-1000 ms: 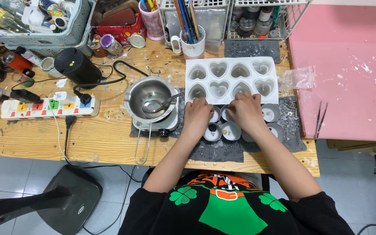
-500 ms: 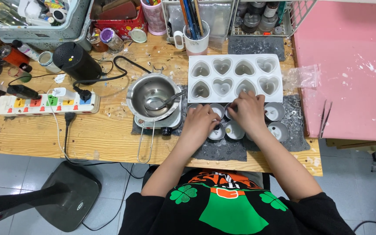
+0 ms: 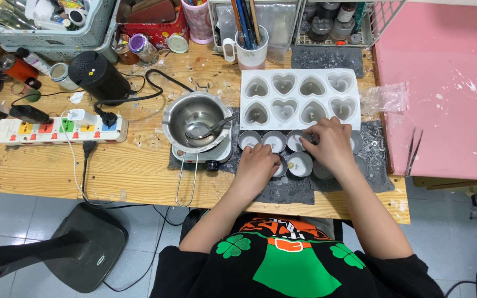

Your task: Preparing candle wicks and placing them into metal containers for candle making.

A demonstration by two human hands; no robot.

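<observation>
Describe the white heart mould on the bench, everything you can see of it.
The heart mould is a white rectangular tray, seemingly soft silicone, with eight heart-shaped cavities in two rows of four. It lies flat on the wooden bench, its near edge over a dark mat, just behind the small round tins. The right hand lies close to its near edge; contact is unclear.
</observation>
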